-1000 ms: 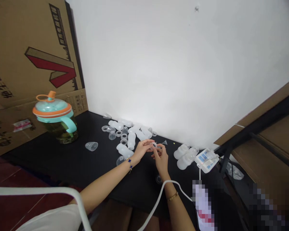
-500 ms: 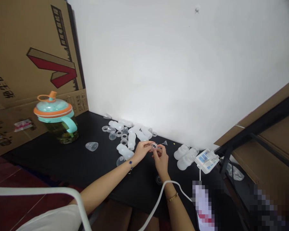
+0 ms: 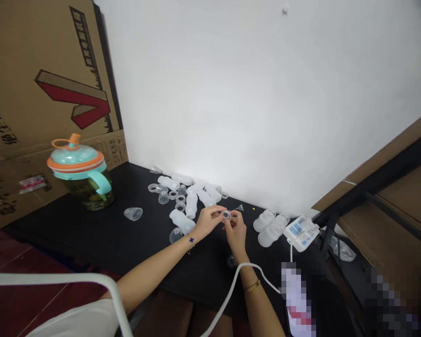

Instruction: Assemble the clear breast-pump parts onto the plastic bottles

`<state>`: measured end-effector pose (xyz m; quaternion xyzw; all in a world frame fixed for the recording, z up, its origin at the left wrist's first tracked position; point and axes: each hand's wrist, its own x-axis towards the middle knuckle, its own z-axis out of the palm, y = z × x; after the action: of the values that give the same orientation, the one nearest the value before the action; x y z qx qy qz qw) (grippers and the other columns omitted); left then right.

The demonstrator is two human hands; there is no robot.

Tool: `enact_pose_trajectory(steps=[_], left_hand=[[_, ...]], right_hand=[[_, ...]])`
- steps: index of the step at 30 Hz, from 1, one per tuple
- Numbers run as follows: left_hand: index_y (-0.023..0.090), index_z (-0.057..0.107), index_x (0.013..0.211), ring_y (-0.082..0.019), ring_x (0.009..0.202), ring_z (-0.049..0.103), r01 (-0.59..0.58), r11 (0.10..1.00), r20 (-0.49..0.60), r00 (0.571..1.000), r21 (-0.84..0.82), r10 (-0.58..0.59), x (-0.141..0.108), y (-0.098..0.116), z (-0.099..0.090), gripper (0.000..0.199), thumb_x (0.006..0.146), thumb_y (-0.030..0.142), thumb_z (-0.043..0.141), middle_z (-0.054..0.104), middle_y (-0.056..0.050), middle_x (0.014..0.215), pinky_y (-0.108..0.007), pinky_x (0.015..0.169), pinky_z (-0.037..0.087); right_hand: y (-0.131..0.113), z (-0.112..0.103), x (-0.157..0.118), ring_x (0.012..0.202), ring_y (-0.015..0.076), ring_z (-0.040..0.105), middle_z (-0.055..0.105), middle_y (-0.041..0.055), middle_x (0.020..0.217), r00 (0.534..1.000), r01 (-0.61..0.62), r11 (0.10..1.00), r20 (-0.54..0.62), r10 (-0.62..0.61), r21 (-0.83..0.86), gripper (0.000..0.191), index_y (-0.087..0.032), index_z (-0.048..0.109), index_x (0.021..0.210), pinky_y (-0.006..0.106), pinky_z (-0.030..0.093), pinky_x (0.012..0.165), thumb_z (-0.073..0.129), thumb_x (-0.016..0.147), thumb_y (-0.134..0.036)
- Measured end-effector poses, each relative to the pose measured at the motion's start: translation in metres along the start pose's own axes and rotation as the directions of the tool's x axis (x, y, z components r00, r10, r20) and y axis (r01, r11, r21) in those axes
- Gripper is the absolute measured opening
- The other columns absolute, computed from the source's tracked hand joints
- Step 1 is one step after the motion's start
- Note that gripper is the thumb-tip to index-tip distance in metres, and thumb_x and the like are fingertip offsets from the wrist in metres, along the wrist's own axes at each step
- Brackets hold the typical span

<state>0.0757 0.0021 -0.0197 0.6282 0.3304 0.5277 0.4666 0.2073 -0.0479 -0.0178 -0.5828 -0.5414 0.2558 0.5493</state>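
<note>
Left hand (image 3: 206, 222) and right hand (image 3: 235, 231), forearms angled inward, pinch a small clear plastic ring (image 3: 226, 215).

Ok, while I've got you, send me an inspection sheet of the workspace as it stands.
surface: black table, parts spread toward its back edge.
job's things: clear ring held between both hands.
clutter: translucent bottles, clear cup, lidded jug at far left.
hands: left hand and right hand pinch the ring with their fingers.
cables: white cable loops beside the right forearm; white control unit at right.
surroundings: cardboard at left, white wall behind.
</note>
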Motion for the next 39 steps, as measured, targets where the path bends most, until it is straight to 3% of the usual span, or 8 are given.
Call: enact_pose_trajectory(steps=[11, 16, 23, 35, 39], left_hand=[[0.013, 0.080, 0.095, -0.011, 0.055, 0.057, -0.012, 0.997, 0.020, 1.000, 0.071, 0.011, -0.002, 0.000, 0.000, 0.027, 0.086, 0.035, 0.067, 0.072, -0.003, 0.071, -0.020, 0.053, 0.047], [0.012, 0.079, 0.097, -0.014, 0.065, 0.066, -0.020, 0.999, 0.021, 1.000, 0.041, 0.019, -0.001, -0.002, 0.001, 0.027, 0.087, 0.033, 0.065, 0.076, -0.007, 0.082, -0.022, 0.061, 0.053], [0.013, 0.078, 0.093, -0.012, 0.061, 0.060, -0.064, 0.993, 0.006, 0.998, 0.094, 0.064, -0.002, 0.005, 0.000, 0.025, 0.086, 0.032, 0.064, 0.076, -0.007, 0.085, -0.021, 0.057, 0.048], [0.012, 0.080, 0.091, -0.009, 0.052, 0.049, -0.014, 0.998, 0.002, 1.000, 0.066, 0.014, -0.001, -0.002, 0.000, 0.025, 0.083, 0.034, 0.069, 0.066, -0.002, 0.063, -0.019, 0.048, 0.039], [0.013, 0.079, 0.094, -0.012, 0.054, 0.057, 0.021, 0.999, 0.021, 1.000, 0.045, -0.022, -0.001, -0.006, 0.000, 0.027, 0.085, 0.035, 0.068, 0.067, -0.002, 0.062, -0.020, 0.052, 0.046]], right_hand=[[0.003, -0.002, -0.001, 0.057, 0.0196, 0.067, 0.071, -0.0011, 0.068, 1.000, -0.024, 0.999, 0.003, 0.024, 0.032, 0.030, -0.024, 0.054, 0.099, 0.029, 0.054, 0.054, 0.062, 0.088, -0.051], [0.006, -0.003, 0.000, 0.055, 0.0191, 0.067, 0.069, -0.0014, 0.067, 1.000, 0.000, 1.000, -0.005, 0.000, 0.000, 0.028, -0.023, 0.055, 0.100, 0.029, 0.054, 0.055, 0.055, 0.093, -0.051], [0.006, -0.004, 0.000, 0.057, 0.0195, 0.068, 0.067, -0.0021, 0.065, 1.000, 0.016, 1.000, 0.016, -0.016, -0.026, 0.027, -0.024, 0.056, 0.098, 0.029, 0.055, 0.056, 0.055, 0.093, -0.050], [0.007, -0.004, 0.000, 0.054, 0.0177, 0.064, 0.064, -0.0044, 0.059, 0.999, 0.020, 0.999, 0.032, -0.019, -0.041, 0.024, -0.025, 0.056, 0.092, 0.026, 0.049, 0.054, 0.055, 0.094, -0.049], [0.004, -0.003, 0.001, 0.055, 0.0188, 0.066, 0.068, -0.0023, 0.064, 0.999, 0.019, 0.999, 0.034, -0.018, -0.046, 0.025, -0.024, 0.056, 0.096, 0.027, 0.049, 0.054, 0.055, 0.093, -0.049]])
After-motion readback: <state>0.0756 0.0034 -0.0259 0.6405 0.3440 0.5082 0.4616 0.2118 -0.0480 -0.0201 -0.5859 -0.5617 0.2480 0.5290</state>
